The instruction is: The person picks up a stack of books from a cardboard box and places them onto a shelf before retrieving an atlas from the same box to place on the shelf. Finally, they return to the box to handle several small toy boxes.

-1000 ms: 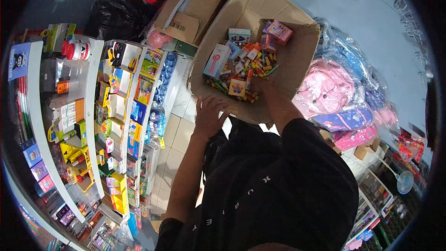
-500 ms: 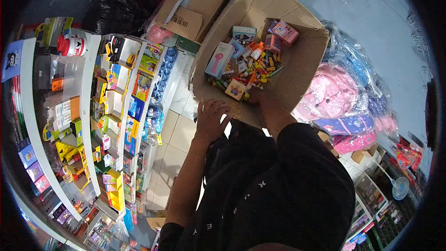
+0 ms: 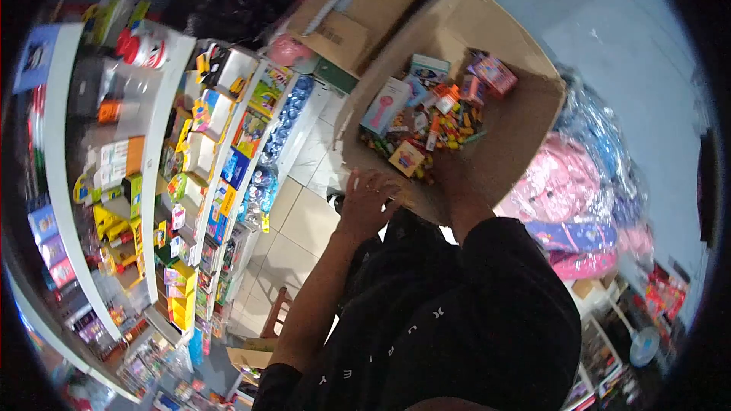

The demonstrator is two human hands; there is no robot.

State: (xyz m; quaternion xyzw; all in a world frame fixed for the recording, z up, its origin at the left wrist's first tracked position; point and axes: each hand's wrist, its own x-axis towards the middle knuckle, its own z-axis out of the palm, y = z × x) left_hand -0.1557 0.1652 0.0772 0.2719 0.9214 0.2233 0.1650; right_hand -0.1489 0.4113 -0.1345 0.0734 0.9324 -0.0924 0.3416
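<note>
A large open cardboard box point(image 3: 525, 133) stands tilted in front of me. It holds several small colourful packs, a pink boxed item point(image 3: 384, 106) and a small yellow box point(image 3: 407, 157). My left hand point(image 3: 369, 199) rests on the box's near rim, fingers curled over the edge. My right arm reaches into the box. My right hand point(image 3: 444, 173) is low among the packs by the near wall, blurred and partly hidden, so its grip is unclear.
White shelves point(image 3: 164, 106) packed with boxed toys and stationery run along the left. A second cardboard box point(image 3: 343, 19) and a black bag point(image 3: 221, 0) lie behind. Pink and blue bags in plastic point(image 3: 567, 183) pile up at the right. Tiled floor point(image 3: 301, 221) lies between.
The view has swung, so the box now sits further right and lower. My left hand stays at the box's near rim and my right hand stays inside the box.
</note>
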